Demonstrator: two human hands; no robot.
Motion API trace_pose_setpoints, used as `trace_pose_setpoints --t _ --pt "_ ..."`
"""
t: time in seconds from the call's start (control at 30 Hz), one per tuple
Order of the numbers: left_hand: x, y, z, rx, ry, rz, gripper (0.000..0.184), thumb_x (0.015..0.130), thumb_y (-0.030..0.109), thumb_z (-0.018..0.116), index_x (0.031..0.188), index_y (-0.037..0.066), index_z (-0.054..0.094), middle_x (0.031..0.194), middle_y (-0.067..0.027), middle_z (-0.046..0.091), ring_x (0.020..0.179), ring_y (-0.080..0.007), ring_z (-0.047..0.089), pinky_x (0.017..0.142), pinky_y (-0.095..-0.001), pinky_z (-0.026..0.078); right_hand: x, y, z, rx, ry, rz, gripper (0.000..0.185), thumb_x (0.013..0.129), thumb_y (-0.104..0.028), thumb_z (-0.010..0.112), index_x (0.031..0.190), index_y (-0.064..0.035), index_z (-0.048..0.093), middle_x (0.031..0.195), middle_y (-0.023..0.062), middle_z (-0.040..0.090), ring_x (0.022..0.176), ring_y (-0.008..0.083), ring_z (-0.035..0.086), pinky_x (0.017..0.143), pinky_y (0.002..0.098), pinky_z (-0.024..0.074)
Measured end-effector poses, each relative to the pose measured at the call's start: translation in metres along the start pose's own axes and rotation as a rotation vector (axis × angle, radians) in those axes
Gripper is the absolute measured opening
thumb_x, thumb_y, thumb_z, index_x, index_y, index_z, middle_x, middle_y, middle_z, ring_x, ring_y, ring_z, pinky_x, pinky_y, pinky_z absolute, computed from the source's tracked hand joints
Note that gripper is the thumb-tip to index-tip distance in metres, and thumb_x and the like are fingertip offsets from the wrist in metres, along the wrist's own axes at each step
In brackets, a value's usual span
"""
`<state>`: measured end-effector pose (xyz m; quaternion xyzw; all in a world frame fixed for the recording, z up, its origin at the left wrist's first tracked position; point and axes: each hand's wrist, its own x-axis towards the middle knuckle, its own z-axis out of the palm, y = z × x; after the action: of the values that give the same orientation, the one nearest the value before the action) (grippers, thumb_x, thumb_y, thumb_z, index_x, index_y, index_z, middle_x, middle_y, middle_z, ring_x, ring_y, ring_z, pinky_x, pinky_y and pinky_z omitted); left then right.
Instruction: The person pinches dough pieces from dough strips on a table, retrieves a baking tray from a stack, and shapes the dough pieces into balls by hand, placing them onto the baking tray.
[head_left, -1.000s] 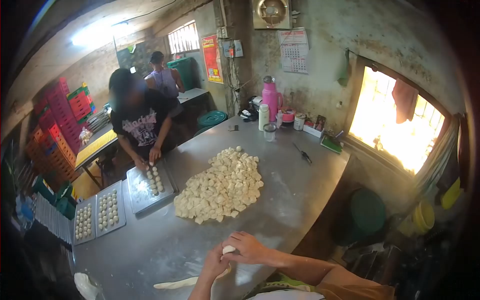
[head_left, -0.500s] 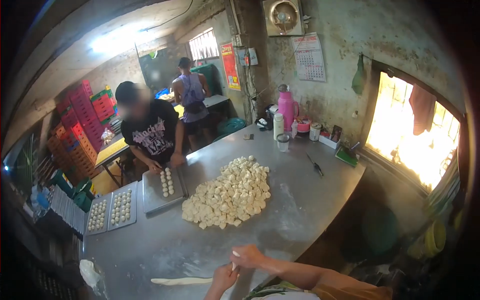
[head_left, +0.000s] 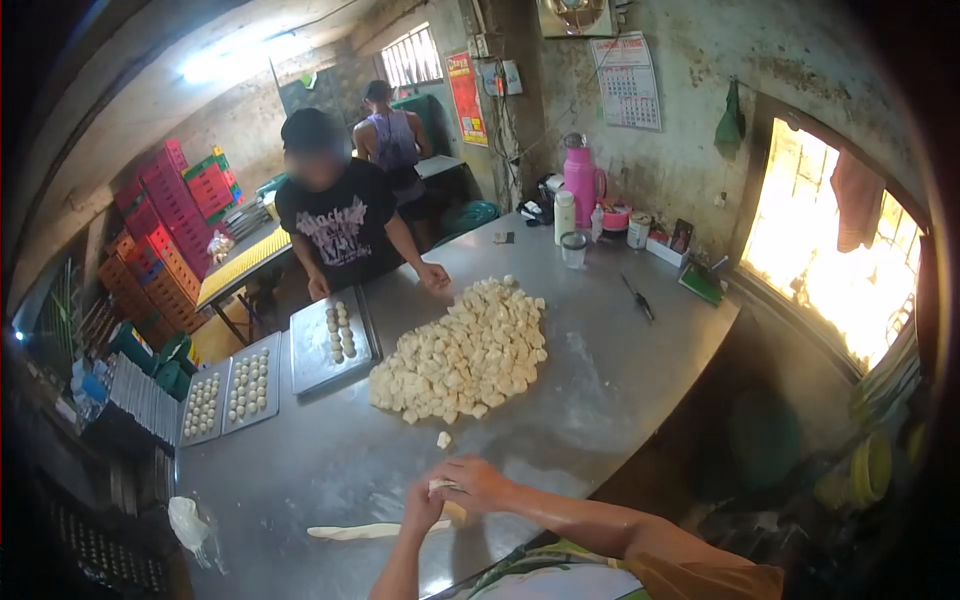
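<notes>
Close together over the near part of the metal table, my left hand [head_left: 424, 508] and my right hand [head_left: 478, 486] are both closed on a pale piece of dough [head_left: 441, 485]. Part of that piece is hidden by my fingers. A long dough strip [head_left: 365, 531] lies on the table, its right end beside my left hand. One loose dough piece [head_left: 444, 440] rests just beyond my hands. Farther off is a large heap of cut dough pieces [head_left: 465, 350].
Across the table [head_left: 560, 450], a co-worker [head_left: 340, 225] stands behind a tray [head_left: 305, 365] holding dough balls; two more filled trays [head_left: 255, 375] lie left. A white lump [head_left: 187, 525] sits near left. A pink thermos [head_left: 579, 185], bottles and a knife-like tool [head_left: 637, 298] are right.
My hands have come closer together and shifted slightly left. A loose dough piece now lies between them and the heap. The co-worker has straightened, one hand moving from the tray toward the heap.
</notes>
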<state>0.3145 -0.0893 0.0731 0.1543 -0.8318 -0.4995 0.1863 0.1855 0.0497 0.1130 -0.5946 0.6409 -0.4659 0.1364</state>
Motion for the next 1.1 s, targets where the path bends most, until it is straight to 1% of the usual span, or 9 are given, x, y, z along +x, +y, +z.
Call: trace_pose_setpoints --t 0.17,0.27,0.37,0.4,0.5,0.67,0.77,0.9,1.1 --pt "-0.015 0.032 0.02 0.41 -0.222 -0.228 0.022 0.092 0.007 0.062 0.112 0.007 0.071 0.101 -0.0182 0.073 0.1 -0.0317 0.071 0.085 -0.0408 0.054 -0.003 0.039 0.004 -0.238 -0.049 0.533 0.037 0.09 -0.038 0.068 0.109 -0.0066 0.065 0.11 0.0167 0.067 0.106 0.0369 0.064 0.085 0.0477 0.0514" --pt "-0.034 0.04 0.011 -0.035 -0.257 0.107 0.026 0.092 0.008 0.064 0.117 0.008 0.07 0.102 -0.0165 0.073 0.1 -0.0313 0.071 0.086 -0.0402 0.054 -0.015 0.061 0.0 -0.378 -0.253 0.799 0.032 0.089 -0.036 0.07 0.102 -0.007 0.068 0.106 0.0167 0.068 0.101 0.0372 0.066 0.081 0.0485 0.0515" --pt "-0.013 -0.016 0.007 -0.312 -0.113 -0.233 0.019 0.091 0.008 0.067 0.11 0.003 0.07 0.092 -0.0123 0.072 0.085 -0.0207 0.07 0.078 -0.0353 0.055 -0.024 0.061 0.014 -0.362 0.313 0.209 0.029 0.088 -0.035 0.069 0.097 -0.007 0.069 0.101 0.0149 0.068 0.096 0.0372 0.067 0.076 0.0482 0.0515" --pt "-0.013 -0.009 0.005 -0.314 -0.107 -0.242 0.019 0.091 0.008 0.067 0.11 0.003 0.07 0.092 -0.0123 0.072 0.085 -0.0207 0.07 0.078 -0.0353 0.055 -0.023 0.056 0.02 -0.356 0.303 0.21 0.029 0.088 -0.035 0.069 0.097 -0.007 0.069 0.101 0.0149 0.068 0.096 0.0372 0.067 0.076 0.0482 0.0515" --pt "0.014 0.016 0.011 0.084 0.267 0.516 0.019 0.091 0.008 0.068 0.109 0.003 0.07 0.099 -0.0113 0.073 0.086 -0.0194 0.069 0.08 -0.0338 0.055 -0.014 0.042 0.032 -0.015 -0.027 0.037 0.031 0.086 -0.035 0.072 0.1 -0.0078 0.068 0.1 0.015 0.067 0.098 0.0377 0.066 0.078 0.0476 0.0509" --pt "0.009 -0.027 0.013 -0.185 -0.045 0.047 0.036 0.087 0.007 0.068 0.123 0.008 0.067 0.101 -0.0123 0.073 0.101 -0.0293 0.071 0.084 -0.0372 0.054 0.002 0.022 0.024 -0.067 0.173 0.023 0.032 0.086 -0.036 0.074 0.102 -0.008 0.067 0.099 0.0162 0.066 0.097 0.0371 0.065 0.079 0.0465 0.0505" --pt "-0.009 0.018 0.021 0.391 -0.353 -0.213 0.037 0.086 0.003 0.064 0.123 0.008 0.067 0.099 -0.0135 0.072 0.098 -0.0321 0.071 0.085 -0.0383 0.054 -0.006 0.044 0.016 -0.381 -0.07 0.544 0.033 0.085 -0.034 0.075 0.104 -0.0079 0.067 0.098 0.0173 0.066 0.097 0.0368 0.064 0.082 0.0458 0.0509" --pt "-0.032 0.032 0.023 -0.055 -0.171 0.009 0.032 0.088 0.002 0.062 0.119 0.002 0.069 0.098 -0.0146 0.073 0.085 -0.0356 0.068 0.081 -0.0405 0.055 -0.026 0.086 -0.001 -0.41 0.023 0.565 0.036 0.084 -0.033 0.076 0.106 -0.0066 0.066 0.099 0.0169 0.066 0.095 0.0375 0.065 0.08 0.0452 0.0524" --pt "0.008 0.006 0.021 0.183 0.247 0.223 0.04 0.088 0.005 0.061 0.128 0.011 0.065 0.095 -0.0168 0.072 0.089 -0.0364 0.07 0.079 -0.0427 0.055 -0.009 0.045 0.002 -0.108 0.026 0.037 0.041 0.083 -0.035 0.077 0.108 -0.0056 0.062 0.101 0.0172 0.066 0.093 0.0393 0.065 0.079 0.0455 0.0535"
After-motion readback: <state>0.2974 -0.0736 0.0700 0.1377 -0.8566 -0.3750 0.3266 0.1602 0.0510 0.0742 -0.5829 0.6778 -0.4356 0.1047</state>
